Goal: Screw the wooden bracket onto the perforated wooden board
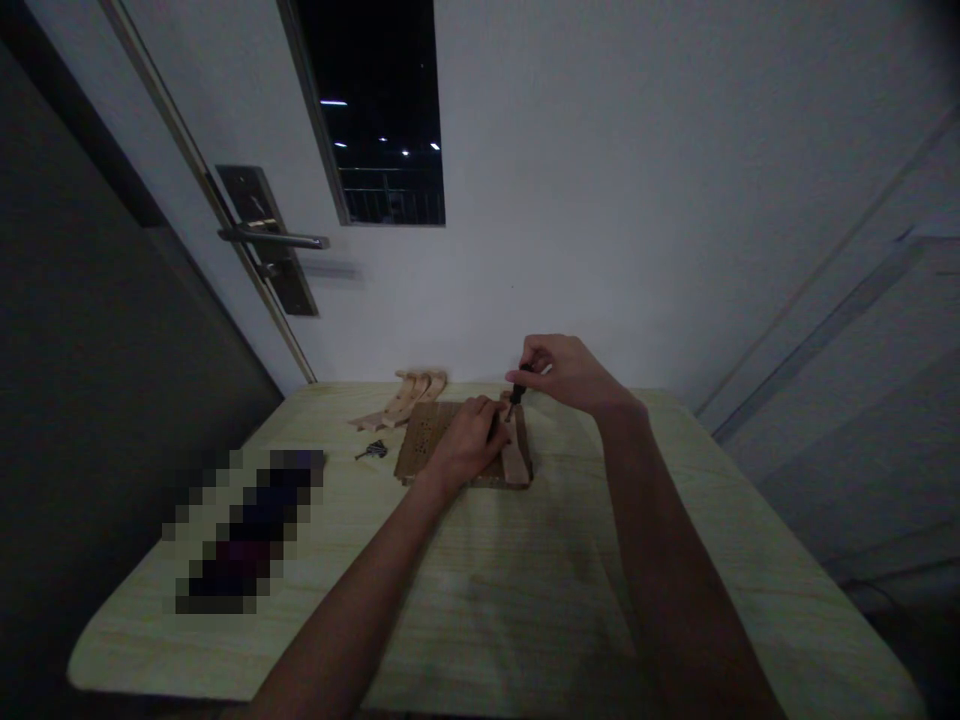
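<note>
My right hand (pixel 566 372) is closed around the black handle of a screwdriver (pixel 517 393), which it holds tilted with the tip down. The tip meets a pale shaped wooden piece (pixel 514 462) lying along the right side of a brown wooden board (pixel 424 440). Lying over that board, my left hand (pixel 472 440) has its fingers bent and its thumb and fingertips against the pale piece, close to the screwdriver tip. Whether a screw sits under the tip is too small to make out.
Several curved pale wooden pieces (pixel 416 395) lie behind the board to the left. A small pile of screws (pixel 373 450) rests left of it. A pixelated dark object (pixel 255 530) is on the table (pixel 480 620) at left. A white door (pixel 585 200) with a handle stands behind.
</note>
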`<action>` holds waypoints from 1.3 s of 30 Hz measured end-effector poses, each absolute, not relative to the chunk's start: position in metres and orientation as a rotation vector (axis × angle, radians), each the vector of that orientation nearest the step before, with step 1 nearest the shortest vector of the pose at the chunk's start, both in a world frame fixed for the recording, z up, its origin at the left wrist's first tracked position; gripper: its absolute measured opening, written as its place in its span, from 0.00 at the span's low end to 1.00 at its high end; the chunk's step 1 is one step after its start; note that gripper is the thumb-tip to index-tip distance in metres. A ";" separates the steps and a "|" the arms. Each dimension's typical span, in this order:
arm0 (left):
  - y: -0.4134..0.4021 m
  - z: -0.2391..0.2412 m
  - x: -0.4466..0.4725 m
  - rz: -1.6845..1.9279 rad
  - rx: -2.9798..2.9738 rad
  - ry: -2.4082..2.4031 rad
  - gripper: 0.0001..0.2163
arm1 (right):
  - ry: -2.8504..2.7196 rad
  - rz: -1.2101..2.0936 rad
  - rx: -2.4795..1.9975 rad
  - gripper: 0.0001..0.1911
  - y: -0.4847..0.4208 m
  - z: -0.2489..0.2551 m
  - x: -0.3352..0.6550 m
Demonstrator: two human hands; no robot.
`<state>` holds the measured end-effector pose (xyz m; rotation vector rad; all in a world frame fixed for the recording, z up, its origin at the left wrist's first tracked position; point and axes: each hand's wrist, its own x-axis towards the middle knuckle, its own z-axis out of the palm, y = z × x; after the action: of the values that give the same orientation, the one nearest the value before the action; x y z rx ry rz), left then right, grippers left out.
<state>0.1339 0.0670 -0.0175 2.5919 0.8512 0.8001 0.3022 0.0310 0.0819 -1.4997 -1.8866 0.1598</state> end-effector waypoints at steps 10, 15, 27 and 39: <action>0.067 -0.018 0.134 0.797 2.597 0.852 0.10 | -1.970 0.192 -1.448 0.04 0.033 0.083 0.301; 0.067 -0.019 0.133 0.803 2.593 0.853 0.11 | -2.000 0.159 -1.472 0.11 0.033 0.079 0.308; 0.067 -0.019 0.133 0.802 2.582 0.844 0.11 | -1.994 0.255 -1.451 0.09 0.032 0.081 0.307; 0.067 -0.019 0.134 0.821 2.595 0.839 0.10 | -1.902 0.191 -1.505 0.07 0.031 0.083 0.303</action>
<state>0.1336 0.0673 -0.0186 2.5952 0.8392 0.8209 0.3028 0.0308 0.0833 -1.5052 -1.9017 0.1914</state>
